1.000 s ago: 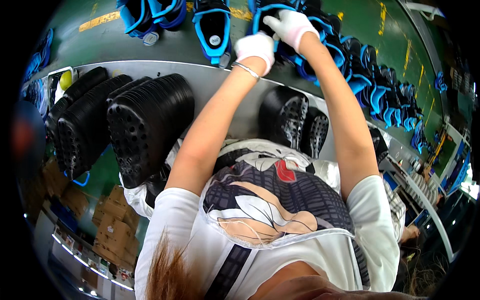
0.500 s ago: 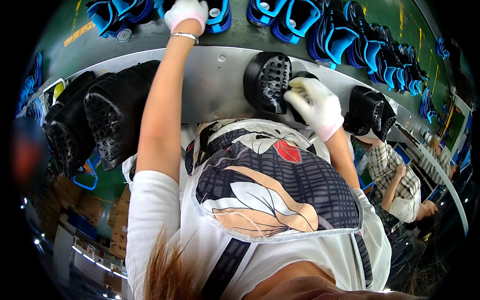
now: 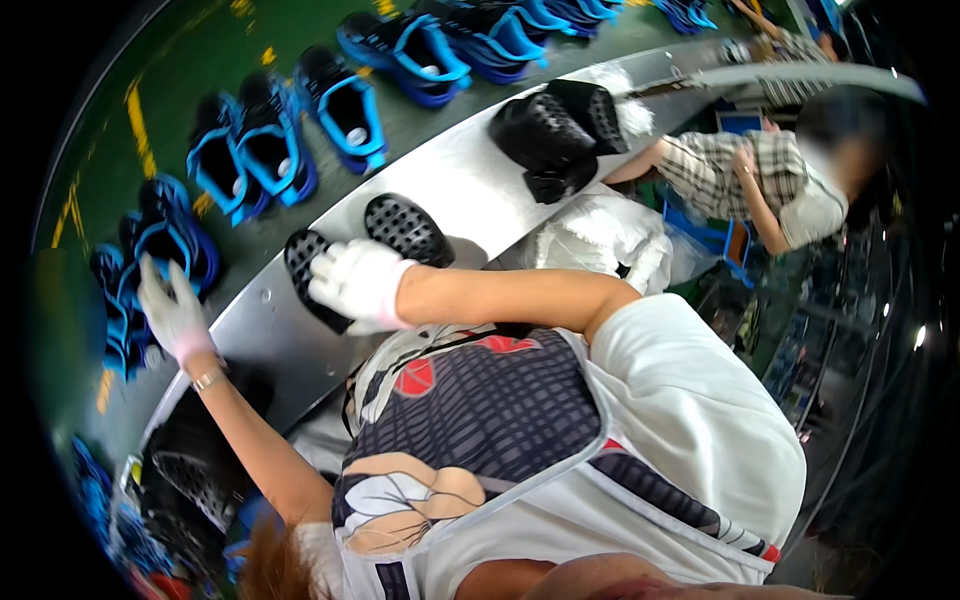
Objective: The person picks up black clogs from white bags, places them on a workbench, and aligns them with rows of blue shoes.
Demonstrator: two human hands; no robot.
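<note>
Right hand [image 3: 355, 285], gloved, fingers wrapped on a black sole [image 3: 305, 270] at the metal shelf's [image 3: 450, 185] near edge; left hand [image 3: 172, 312] fingers spread on a blue shoe [image 3: 160, 245] on the green belt [image 3: 200, 60].

white gloves, white short sleeves — grey checked printed apron, wrist bangle

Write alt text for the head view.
A person's gloved right hand grips a black shoe sole on a metal shelf, while the gloved left hand reaches a blue-and-black shoe on the green conveyor.
</note>
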